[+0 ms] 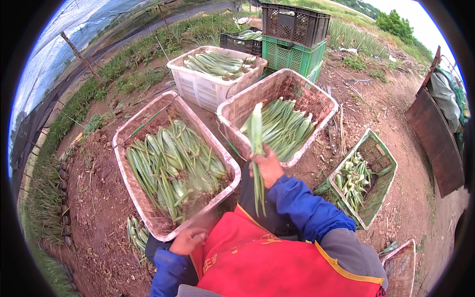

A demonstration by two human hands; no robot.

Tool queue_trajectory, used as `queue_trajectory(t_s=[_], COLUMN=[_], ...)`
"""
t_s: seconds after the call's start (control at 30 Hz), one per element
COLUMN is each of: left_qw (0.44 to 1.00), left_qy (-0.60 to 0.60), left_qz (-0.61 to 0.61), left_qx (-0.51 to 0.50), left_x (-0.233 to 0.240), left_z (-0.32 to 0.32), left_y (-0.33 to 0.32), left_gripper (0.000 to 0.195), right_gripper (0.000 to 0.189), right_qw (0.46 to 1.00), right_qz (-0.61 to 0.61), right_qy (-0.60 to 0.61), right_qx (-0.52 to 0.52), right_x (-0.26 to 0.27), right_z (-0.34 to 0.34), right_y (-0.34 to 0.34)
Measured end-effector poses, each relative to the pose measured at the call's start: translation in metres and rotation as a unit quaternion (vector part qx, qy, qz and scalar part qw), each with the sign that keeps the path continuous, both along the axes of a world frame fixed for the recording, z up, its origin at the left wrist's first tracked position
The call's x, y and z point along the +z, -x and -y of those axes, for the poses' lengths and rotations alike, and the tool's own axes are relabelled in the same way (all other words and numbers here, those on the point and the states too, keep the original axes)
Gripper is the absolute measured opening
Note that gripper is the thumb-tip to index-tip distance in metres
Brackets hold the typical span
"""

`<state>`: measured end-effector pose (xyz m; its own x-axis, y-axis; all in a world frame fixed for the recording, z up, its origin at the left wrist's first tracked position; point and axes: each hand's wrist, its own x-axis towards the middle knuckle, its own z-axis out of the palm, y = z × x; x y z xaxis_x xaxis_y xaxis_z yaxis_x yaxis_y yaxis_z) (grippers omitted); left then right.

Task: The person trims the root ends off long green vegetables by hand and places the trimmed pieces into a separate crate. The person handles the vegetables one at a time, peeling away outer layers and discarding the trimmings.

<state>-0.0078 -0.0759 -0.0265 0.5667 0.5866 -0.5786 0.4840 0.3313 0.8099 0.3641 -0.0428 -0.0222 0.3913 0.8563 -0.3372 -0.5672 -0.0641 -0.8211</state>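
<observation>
My right hand [266, 166] grips an aloe vera plant [256, 131] by its leaves, with the pale base pointing up and the leaf tips hanging down. Behind it stands a stained pinkish crate [323, 97] that holds a pile of similar plants [282, 124]. My left hand [188, 240] is at the near rim of another stained crate [124, 146], its fingers curled; whether something small is in them I cannot tell. Many aloe plants [167, 159], some with roots, fill that crate.
A white crate [198, 83] of plants stands farther back, beside stacked green [293, 57] and black crates [295, 24]. On the right, a green crate [386, 178] holds leaf scraps [354, 178]. Some plants [137, 235] lie on the soil at left. A rusty metal panel [438, 137] is at far right.
</observation>
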Motion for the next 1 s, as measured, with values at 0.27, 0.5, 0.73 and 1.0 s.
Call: queue_trajectory(t_s=[0.27, 0.5, 0.73, 1.0], left_qw=[0.948, 0.929, 0.921, 0.913], left_qy=[-0.185, 0.039, -0.067, -0.132], left_qz=[-0.183, -0.001, -0.118, -0.184], left_qx=[-0.183, -0.367, -0.365, -0.339], left_x=[-0.104, -0.130, -0.121, -0.101], left_z=[0.016, 0.019, 0.026, 0.037], left_y=[0.019, -0.010, -0.017, -0.035], left_gripper=[0.022, 0.027, 0.027, 0.028], right_gripper=[0.061, 0.041, 0.035, 0.040], right_qw=[0.970, 0.910, 0.942, 0.935], right_qz=[0.163, 0.338, 0.271, 0.325], right_qy=[0.133, 0.227, 0.197, 0.106], right_qx=[-0.123, -0.081, 0.007, 0.097], right_x=[-0.100, -0.183, -0.114, -0.035], right_z=[-0.074, -0.023, 0.005, -0.040], right_y=[-0.223, -0.248, -0.245, -0.190])
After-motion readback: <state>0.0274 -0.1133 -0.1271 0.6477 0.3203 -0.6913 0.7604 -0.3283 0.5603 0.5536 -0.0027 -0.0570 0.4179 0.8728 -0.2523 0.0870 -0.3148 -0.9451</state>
